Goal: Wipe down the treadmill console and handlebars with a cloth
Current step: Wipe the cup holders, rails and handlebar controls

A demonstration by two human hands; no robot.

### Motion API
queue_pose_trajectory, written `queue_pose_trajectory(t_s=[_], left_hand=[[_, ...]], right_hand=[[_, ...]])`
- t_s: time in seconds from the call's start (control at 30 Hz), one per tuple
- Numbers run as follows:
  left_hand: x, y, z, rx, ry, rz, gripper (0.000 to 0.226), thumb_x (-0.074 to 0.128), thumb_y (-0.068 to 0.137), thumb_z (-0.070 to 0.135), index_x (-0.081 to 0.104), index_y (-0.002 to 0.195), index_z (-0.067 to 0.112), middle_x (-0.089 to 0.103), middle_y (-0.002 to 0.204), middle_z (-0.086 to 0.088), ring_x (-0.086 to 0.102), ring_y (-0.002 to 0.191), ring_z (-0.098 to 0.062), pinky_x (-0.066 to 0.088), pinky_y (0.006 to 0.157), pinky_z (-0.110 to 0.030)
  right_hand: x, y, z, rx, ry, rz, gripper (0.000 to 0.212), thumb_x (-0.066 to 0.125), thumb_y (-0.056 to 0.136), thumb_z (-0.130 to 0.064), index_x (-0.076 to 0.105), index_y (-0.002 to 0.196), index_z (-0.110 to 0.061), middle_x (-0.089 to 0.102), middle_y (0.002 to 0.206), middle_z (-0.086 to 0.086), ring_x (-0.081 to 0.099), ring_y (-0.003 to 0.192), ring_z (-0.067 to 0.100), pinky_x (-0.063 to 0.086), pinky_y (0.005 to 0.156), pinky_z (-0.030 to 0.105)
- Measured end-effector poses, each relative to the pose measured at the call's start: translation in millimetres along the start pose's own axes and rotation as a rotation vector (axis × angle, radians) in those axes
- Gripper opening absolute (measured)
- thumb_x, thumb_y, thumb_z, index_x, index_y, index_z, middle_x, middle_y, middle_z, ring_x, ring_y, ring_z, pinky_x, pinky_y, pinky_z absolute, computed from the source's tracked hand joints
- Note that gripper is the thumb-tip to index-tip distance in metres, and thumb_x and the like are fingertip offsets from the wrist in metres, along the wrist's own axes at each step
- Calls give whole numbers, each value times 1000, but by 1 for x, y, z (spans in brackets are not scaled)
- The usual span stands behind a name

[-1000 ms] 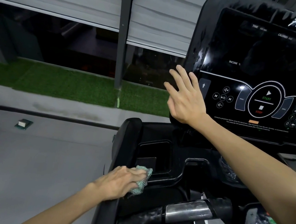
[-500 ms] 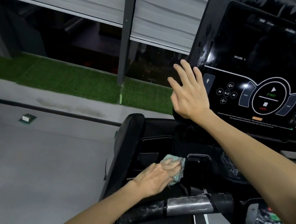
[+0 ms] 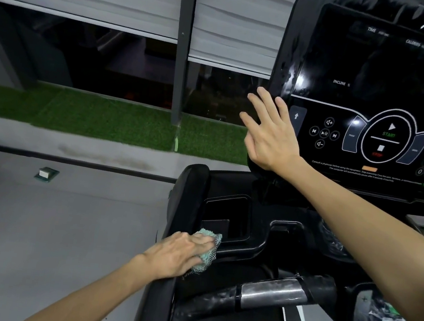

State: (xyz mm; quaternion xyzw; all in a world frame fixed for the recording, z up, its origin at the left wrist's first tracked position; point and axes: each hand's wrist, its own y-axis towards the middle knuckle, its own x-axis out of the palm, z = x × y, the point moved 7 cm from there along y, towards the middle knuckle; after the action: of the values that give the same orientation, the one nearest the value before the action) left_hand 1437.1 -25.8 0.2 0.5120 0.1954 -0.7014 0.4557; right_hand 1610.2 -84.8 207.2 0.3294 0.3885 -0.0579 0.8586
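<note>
Our left hand [image 3: 182, 253] presses the cloth [image 3: 207, 256] under straight fingers onto the tray ledge [image 3: 247, 248]. Our right hand [image 3: 270, 135], fingers spread, leans on the console [image 3: 378, 74]. The streaked handlebar [image 3: 274, 292], below the fingers, seems not yet wiped.

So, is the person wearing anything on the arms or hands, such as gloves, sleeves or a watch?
Nothing visible. The left hand and right hand have no gloves, and no ring shows on the visible fingers. Both forearms are uncovered to the frame edge: no sleeve, watch or bracelet.

Bare left hand [image 3: 182, 256], bare right hand [image 3: 270, 135]; forearms [image 3: 359, 220] bare, fingers [image 3: 266, 101] slim
</note>
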Motion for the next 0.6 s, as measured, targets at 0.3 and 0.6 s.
queue_pose_trajectory(t_s=[0.3,0.6], left_hand=[[20,80,49,69,-61,102,49,56,97,14,43,143,4,44,149,-11,43,137,-28,52,99,-44],[22,177,47,45,-10,116,48,49,99,6,38,144,-2,41,150,-15,32,143,-28,20,120,-31]], right_hand=[[1,0,1,-2,-2,-6,40,43,84,-22,62,115,-7,42,144,21,24,143,35,14,115,49],[1,0,1,-18,28,19,39,43,85,-23,64,113,-6,43,144,21,25,143,35,14,116,48]])
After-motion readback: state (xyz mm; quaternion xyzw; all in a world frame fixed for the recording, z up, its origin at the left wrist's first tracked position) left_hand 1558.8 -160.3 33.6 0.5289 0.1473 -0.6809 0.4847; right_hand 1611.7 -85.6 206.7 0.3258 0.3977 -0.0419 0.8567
